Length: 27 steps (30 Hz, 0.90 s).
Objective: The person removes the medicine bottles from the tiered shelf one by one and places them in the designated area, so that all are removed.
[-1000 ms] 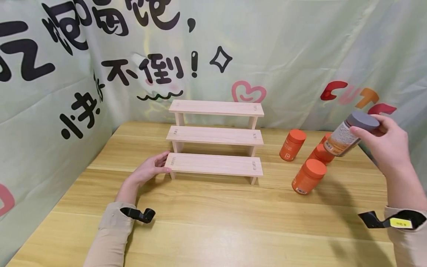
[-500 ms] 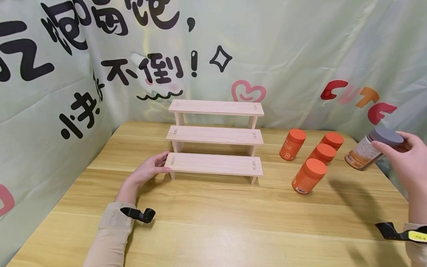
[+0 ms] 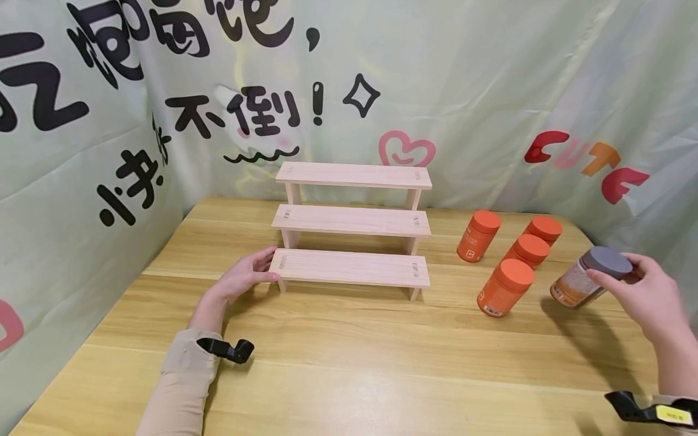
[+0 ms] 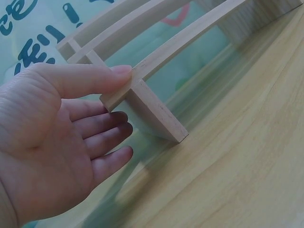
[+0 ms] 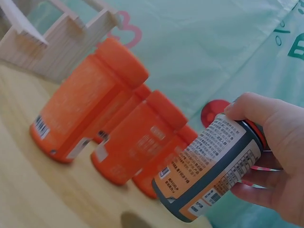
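Note:
On the right of the head view my right hand point(image 3: 651, 297) grips a grey-lidded supplement bottle point(image 3: 580, 278) by its lid, thumb on the near side. In the right wrist view the bottle point(image 5: 206, 166) has an orange and white printed label. It is held low over the table, and I cannot tell whether its base touches. At the left end of a three-tier wooden display stand point(image 3: 351, 268), my left hand point(image 3: 248, 275) pinches the corner of the lowest board. The left wrist view shows the thumb on that board point(image 4: 156, 64) and the other fingers beside and below it.
Several orange bottles point(image 3: 505, 287) stand grouped between the stand and my right hand, one point(image 3: 478, 236) a little apart. A wooden table point(image 3: 349, 363) bears everything. Behind it hangs a printed cloth point(image 3: 480, 91), which also runs along the left side.
My right hand has carried the grey-lidded bottle to the right and down, away from above the orange bottles, then nearer the front. My left hand stays at the stand.

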Motion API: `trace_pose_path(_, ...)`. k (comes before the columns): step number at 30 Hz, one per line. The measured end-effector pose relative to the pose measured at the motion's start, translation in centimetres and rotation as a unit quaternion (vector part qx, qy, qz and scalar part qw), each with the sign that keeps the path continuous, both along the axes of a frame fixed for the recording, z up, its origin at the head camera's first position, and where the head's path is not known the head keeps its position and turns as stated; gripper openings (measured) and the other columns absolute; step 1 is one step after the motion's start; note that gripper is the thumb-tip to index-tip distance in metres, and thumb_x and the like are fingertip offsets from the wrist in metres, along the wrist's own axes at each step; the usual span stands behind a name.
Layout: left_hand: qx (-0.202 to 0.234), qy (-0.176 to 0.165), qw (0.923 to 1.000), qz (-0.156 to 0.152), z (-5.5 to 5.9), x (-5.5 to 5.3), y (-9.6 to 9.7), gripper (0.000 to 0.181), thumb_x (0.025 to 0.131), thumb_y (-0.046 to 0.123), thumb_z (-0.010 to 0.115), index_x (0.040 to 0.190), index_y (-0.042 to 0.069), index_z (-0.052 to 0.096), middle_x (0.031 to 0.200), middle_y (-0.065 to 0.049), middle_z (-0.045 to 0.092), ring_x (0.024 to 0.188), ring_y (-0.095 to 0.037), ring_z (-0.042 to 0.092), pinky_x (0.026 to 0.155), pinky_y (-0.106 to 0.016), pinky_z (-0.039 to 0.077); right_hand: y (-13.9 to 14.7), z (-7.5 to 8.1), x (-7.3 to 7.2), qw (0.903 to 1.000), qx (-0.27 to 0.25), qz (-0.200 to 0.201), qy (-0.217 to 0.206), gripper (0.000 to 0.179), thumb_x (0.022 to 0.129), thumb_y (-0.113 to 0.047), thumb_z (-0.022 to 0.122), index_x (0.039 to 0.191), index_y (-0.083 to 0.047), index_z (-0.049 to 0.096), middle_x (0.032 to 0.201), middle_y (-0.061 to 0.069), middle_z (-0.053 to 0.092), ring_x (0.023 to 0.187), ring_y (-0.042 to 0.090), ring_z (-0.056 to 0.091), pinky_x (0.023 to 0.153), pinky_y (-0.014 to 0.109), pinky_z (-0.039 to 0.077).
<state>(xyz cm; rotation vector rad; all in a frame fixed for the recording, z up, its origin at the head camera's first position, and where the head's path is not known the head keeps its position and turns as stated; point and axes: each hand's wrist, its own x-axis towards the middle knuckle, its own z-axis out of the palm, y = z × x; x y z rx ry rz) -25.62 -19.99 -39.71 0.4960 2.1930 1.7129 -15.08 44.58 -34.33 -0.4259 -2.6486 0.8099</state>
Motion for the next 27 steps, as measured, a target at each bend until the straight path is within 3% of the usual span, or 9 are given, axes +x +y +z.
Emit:
trace_pose_path(1,0.0,0.001,1.0,-0.001,0.0,0.0,0.0,0.081,0.085,0.01,0.065,0.145,-0.007,0.013,0.149,-0.027,0.015,0.136,-0.04,0.016,0.11,-0.049,0.016,0.5,-0.7,-0.1,1.0,0.007,-0.002,-0.005,0.067,0.085,-0.04,0.064,0.136,-0.006,0.037,0.107,0.013,0.051,0.075,-0.003,0.041,0.048,0.021,0.04)
trace_pose_path(3,0.002,0.002,1.0,-0.003,0.1,0.0,0.0,0.08,0.085,0.009,0.065,0.144,-0.008,0.013,0.149,-0.028,0.015,0.136,-0.041,0.015,0.11,-0.05,0.016,1.0,-1.6,-0.2,0.9998,0.004,0.004,-0.018,0.069,0.084,-0.041,0.064,0.136,-0.006,0.036,0.108,0.014,0.051,0.082,0.01,0.048,0.05,0.025,0.04)
trace_pose_path(5,0.003,0.002,1.0,-0.005,0.1,0.0,0.0,0.08,0.085,0.009,0.065,0.144,-0.009,0.013,0.149,-0.028,0.014,0.136,-0.041,0.015,0.11,-0.05,0.016,1.4,-2.4,-0.3,0.9994,0.0,0.014,-0.032,0.076,0.085,-0.041,0.063,0.137,0.004,0.032,0.113,0.024,0.048,0.089,0.025,0.05,0.05,0.025,0.039)
trace_pose_path(6,0.005,0.003,1.0,-0.007,0.1,0.1,0.0,0.08,0.086,0.008,0.064,0.144,-0.009,0.012,0.148,-0.029,0.014,0.136,-0.042,0.015,0.11,-0.05,0.016,1.8,-3.0,-0.4,0.9993,0.009,0.007,-0.035,0.075,0.084,-0.044,0.063,0.136,0.002,0.033,0.112,0.022,0.048,0.087,0.02,0.051,0.049,0.026,0.04)
trace_pose_path(8,0.005,0.004,0.9999,-0.009,0.0,0.0,0.0,0.08,0.086,0.008,0.064,0.144,-0.01,0.012,0.148,-0.029,0.014,0.136,-0.042,0.015,0.11,-0.05,0.016,2.5,-4.0,-0.7,0.9989,0.003,0.019,-0.043,0.082,0.084,-0.043,0.064,0.135,0.011,0.029,0.119,0.033,0.041,0.088,0.026,0.048,0.049,0.022,0.038)
trace_pose_path(10,0.005,0.003,1.0,-0.007,0.0,0.0,0.0,0.08,0.086,0.007,0.064,0.144,-0.009,0.012,0.148,-0.029,0.014,0.136,-0.041,0.015,0.11,-0.05,0.016,3.8,-5.6,-1.2,0.9989,0.015,0.023,-0.037,0.083,0.083,-0.045,0.064,0.135,0.009,0.03,0.12,0.03,0.042,0.083,0.011,0.045,0.048,0.02,0.038)
trace_pose_path(14,0.008,0.003,0.9999,-0.009,-0.2,0.0,0.0,0.08,0.085,0.007,0.064,0.144,-0.009,0.012,0.148,-0.029,0.014,0.136,-0.042,0.015,0.11,-0.049,0.017,6.2,-8.2,-2.0,0.9988,0.016,0.037,-0.028,0.083,0.081,-0.046,0.067,0.135,0.006,0.032,0.122,0.026,0.043,0.083,0.005,0.04,0.05,0.017,0.037)
trace_pose_path(20,0.005,0.004,1.0,-0.007,0.0,0.3,0.0,0.079,0.086,0.006,0.063,0.144,-0.009,0.012,0.148,-0.029,0.014,0.136,-0.042,0.015,0.11,-0.049,0.016,6.4,-8.6,-1.7,0.9986,0.004,0.05,-0.019,0.082,0.081,-0.043,0.068,0.135,0.006,0.032,0.121,0.022,0.042,0.085,-0.011,0.031,0.051,0.014,0.035)
trace_pose_path(27,0.01,0.001,0.9999,-0.005,0.1,0.2,0.0,0.079,0.086,0.006,0.063,0.144,-0.009,0.011,0.149,-0.028,0.012,0.136,-0.041,0.014,0.111,-0.048,0.015,6.4,-8.6,-1.4,0.9991,-0.004,0.037,-0.022,0.088,0.079,-0.044,0.07,0.141,0.003,0.028,0.115,0.013,0.043,0.086,-0.011,0.031,0.056,0.016,0.032)
